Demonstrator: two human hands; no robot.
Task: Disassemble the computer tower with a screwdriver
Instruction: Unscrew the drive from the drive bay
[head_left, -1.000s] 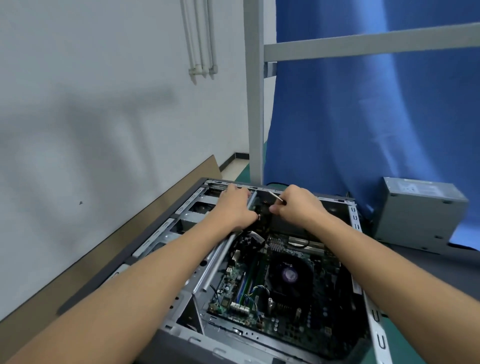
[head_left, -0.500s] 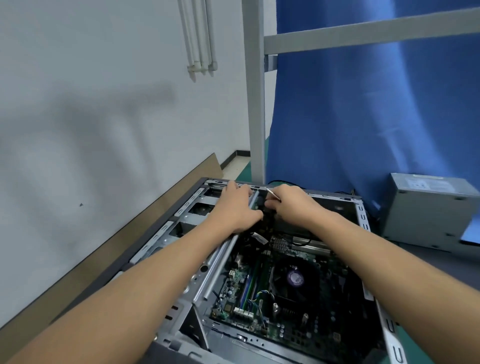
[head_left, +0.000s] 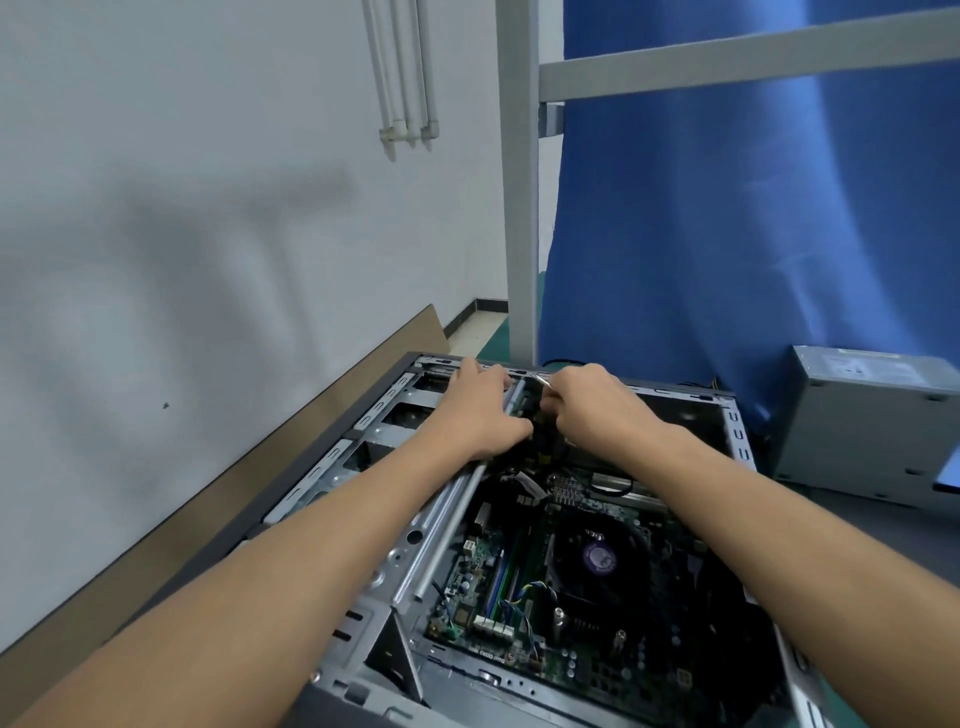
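Observation:
The open computer tower (head_left: 736, 436) lies on its side, with its motherboard (head_left: 496, 613) and black CPU fan (head_left: 597, 558) exposed. Both hands work at the far end of the case. My left hand (head_left: 478, 410) lies over the far end of a silver crossbar (head_left: 447, 525), fingers curled over it and thumb against a dark part. My right hand (head_left: 592, 410) is curled close beside it and holds a thin metal screwdriver shaft (head_left: 541, 380), whose tip pokes out above the knuckles. The dark part between the hands is mostly hidden.
A grey power supply box (head_left: 872, 426) stands on the table to the right of the case. A blue curtain (head_left: 727, 234) on a grey metal frame (head_left: 519, 208) hangs behind. A brown board (head_left: 260, 478) leans along the white wall on the left.
Both hands stay at the far end of the case. My right hand has closed in slightly toward my left. The view has shifted a little.

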